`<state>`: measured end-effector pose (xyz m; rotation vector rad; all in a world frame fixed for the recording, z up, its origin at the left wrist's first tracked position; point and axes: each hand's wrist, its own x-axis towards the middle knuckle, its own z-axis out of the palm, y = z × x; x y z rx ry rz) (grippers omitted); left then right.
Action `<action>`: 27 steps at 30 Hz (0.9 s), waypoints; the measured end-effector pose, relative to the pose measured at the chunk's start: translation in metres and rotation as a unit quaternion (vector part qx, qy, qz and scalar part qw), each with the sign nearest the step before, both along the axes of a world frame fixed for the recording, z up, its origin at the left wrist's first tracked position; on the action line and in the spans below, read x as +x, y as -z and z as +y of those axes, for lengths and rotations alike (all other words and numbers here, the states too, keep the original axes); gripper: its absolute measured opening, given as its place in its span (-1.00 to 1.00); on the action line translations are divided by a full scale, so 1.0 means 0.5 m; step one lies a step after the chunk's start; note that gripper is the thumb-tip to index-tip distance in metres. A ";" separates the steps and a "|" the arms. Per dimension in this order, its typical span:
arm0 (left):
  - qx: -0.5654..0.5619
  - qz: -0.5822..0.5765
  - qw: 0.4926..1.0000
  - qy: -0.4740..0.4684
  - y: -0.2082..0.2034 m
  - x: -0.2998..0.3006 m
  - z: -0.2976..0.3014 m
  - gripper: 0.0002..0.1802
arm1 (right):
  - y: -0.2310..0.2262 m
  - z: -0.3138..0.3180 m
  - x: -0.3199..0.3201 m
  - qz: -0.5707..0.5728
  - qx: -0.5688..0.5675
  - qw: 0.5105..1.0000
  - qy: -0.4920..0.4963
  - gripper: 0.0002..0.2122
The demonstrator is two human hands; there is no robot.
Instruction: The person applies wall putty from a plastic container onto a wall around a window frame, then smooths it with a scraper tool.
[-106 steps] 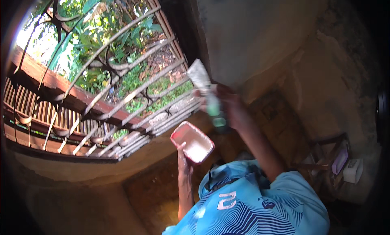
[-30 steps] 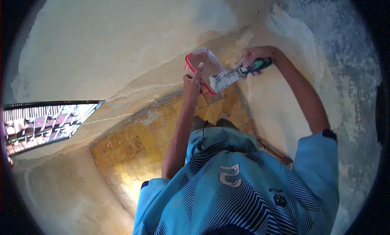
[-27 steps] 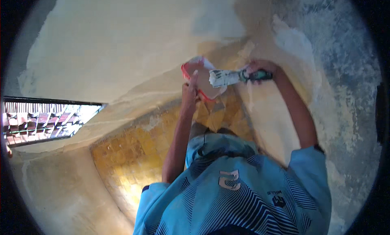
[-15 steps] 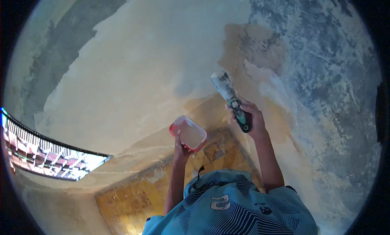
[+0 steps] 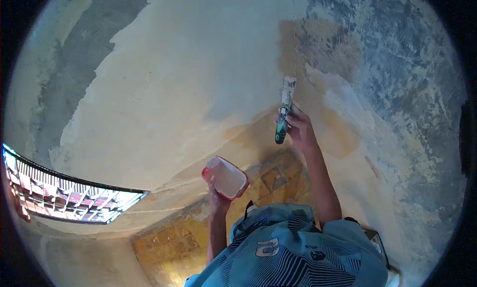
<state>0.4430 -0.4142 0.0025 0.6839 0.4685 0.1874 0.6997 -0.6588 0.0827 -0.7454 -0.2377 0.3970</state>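
Observation:
In my left hand [image 5: 218,201] is a red plastic tub [image 5: 243,189], held from below and at its left side, with a pale, creamy paste in it. Fingers of my right hand [image 5: 300,127] wrap the dark green and black handle of a putty knife [image 5: 283,118]. Its blade points up toward the wall corner and is smeared with white paste. Whether the blade touches the wall I cannot tell. Around the blade, the wall [image 5: 174,88] is part smooth cream coating and part darker, damp-looking patches.
On the right stands a wall [image 5: 397,88] of mottled grey-blue with a few pale coated patches. Yellow-brown tiles [image 5: 174,242] cover the floor below. A barred window opening [image 5: 69,192] lets in light at the left. Some dark-framed object [image 5: 375,240] shows behind my right shoulder.
The putty knife has swung from leaning left to nearly upright, its blade moving right and up toward the corner. My left hand with the tub has shifted slightly left and down.

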 end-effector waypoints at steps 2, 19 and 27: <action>-0.005 0.002 1.000 0.001 -0.024 -0.015 0.005 -0.19 | 0.069 0.018 0.022 0.018 -0.002 1.000 0.011 -0.61; -0.012 0.076 0.997 -0.025 -0.097 -0.028 0.094 -0.31 | 0.232 0.092 0.137 0.078 -0.041 0.980 0.180 -0.63; 0.014 0.084 0.993 -0.084 -0.072 0.028 0.060 -0.21 | 0.179 0.073 0.190 0.121 0.089 0.982 0.115 -0.67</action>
